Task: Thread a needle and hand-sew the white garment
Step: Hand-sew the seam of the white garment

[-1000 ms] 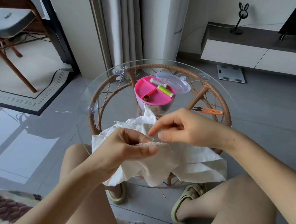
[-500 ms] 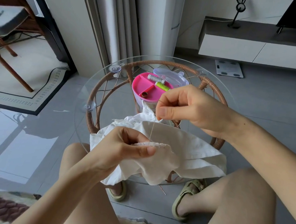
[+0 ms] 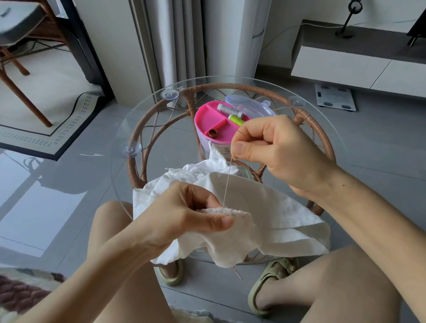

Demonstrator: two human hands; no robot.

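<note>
1. Left hand (image 3: pixel 187 216): fingers curled, thumb and forefinger pinching the rough edge of the white garment (image 3: pixel 280 213).
2. The garment drapes over the 6 o'clock rim of the glass table (image 3: pixel 120 135) and hangs toward the knees.
3. Right hand (image 3: pixel 273 152): at 1 o'clock from the left, raised, fingers curled, thumb and forefinger pinching the thread (image 3: pixel 227 184). The thread runs taut straight down into the pinched edge.
4. Needle: a thin dark sliver at the right fingertips is probably it, but it is too small to be sure.
5. Pink sewing box (image 3: pixel 210 124) sits open at 12 o'clock on the table, with spools inside.
6. Progress: threading looks done and sewing is under way, mid-stitch, with the thread pulled tight. Left to do: more stitches, a knot, a cut. How much of the edge is already sewn can't be read.
</note>
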